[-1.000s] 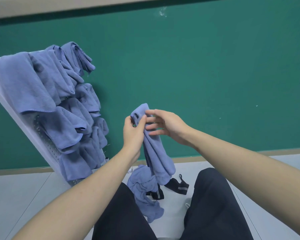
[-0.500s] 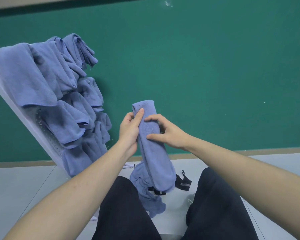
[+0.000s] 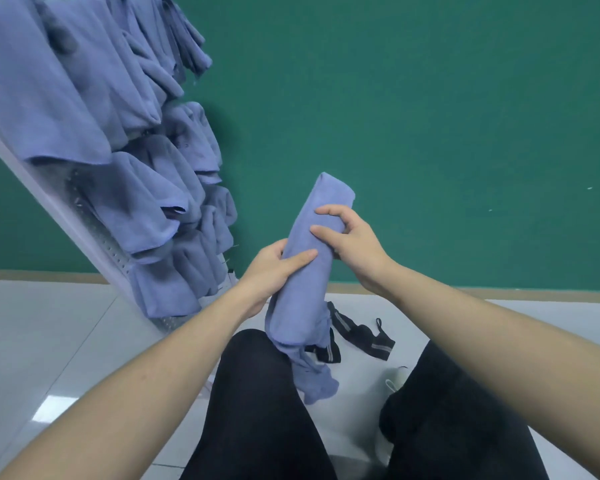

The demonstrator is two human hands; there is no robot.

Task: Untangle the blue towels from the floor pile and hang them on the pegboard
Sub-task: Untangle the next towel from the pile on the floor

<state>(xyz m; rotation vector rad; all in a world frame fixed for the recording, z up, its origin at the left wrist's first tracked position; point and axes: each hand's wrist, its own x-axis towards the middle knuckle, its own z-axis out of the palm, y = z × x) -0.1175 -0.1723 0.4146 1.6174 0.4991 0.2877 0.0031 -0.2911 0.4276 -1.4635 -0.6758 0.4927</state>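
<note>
Green wall (image 3: 430,116) spread across upper frame. Pegboard (image 3: 94,237) leaned at left, draped with hung blue towels (image 3: 84,98). Blue towel (image 3: 309,271) held upright mid-frame, clamped by left hand (image 3: 274,268) low, right hand (image 3: 350,244) higher. Black strap (image 3: 361,337) laid on floor below.

Both forearms bare to the frame edge, no sleeves in view. No rings, watch or bands on left hand (image 3: 272,268) or right hand (image 3: 352,242). Nails short, unpainted. Trousers (image 3: 257,410) black, plain matte fabric, no visible seams or markings, both legs covered. White shoe (image 3: 397,377) partly showing by the right leg, lace loop visible, rest hidden.
</note>
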